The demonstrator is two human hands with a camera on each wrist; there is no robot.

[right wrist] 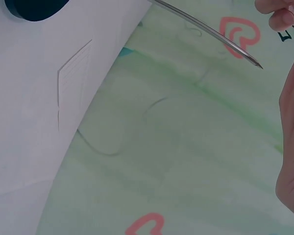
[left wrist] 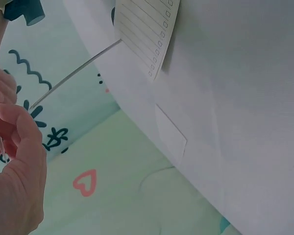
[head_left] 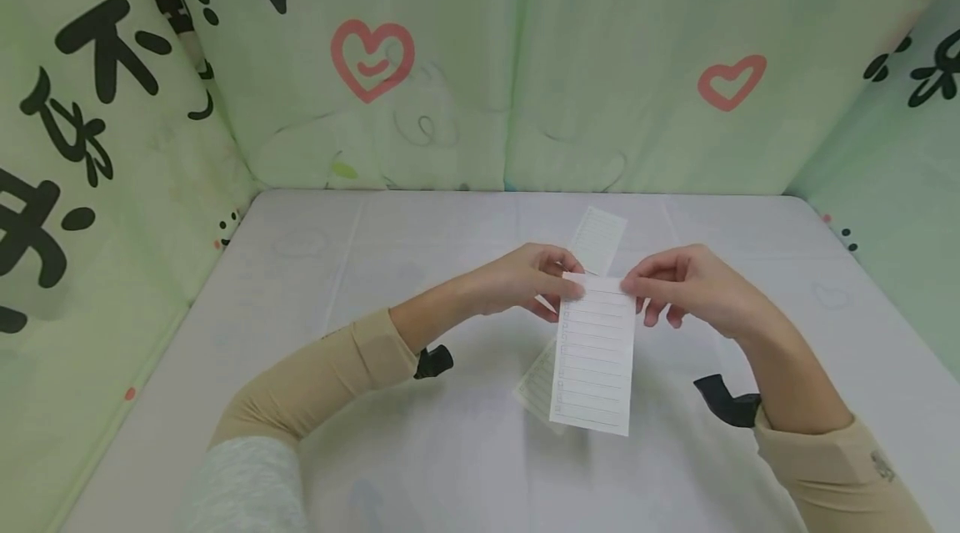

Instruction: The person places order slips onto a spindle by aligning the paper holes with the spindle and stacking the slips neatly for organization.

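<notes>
The person's left hand [head_left: 528, 281] pinches one top corner, the right hand [head_left: 697, 291] the other, of a white, lined, rectangular paper sheet [head_left: 594, 358], apparently for flatness, above the white table [head_left: 420, 466]; beyond lies another pale lined slip [head_left: 600, 234].

tally, head view: three paper slips [head_left: 594, 358] [head_left: 597, 238] [head_left: 536, 387], two hands [head_left: 534, 279] [head_left: 696, 288]
two tan sleeves [head_left: 330, 374] [head_left: 840, 466], two black straps [head_left: 434, 362] [head_left: 729, 404], one table [head_left: 420, 450], two red hearts [head_left: 372, 69] [head_left: 727, 106]; one thin metal rod [left wrist: 76, 74] [right wrist: 210, 33] in each wrist view
</notes>
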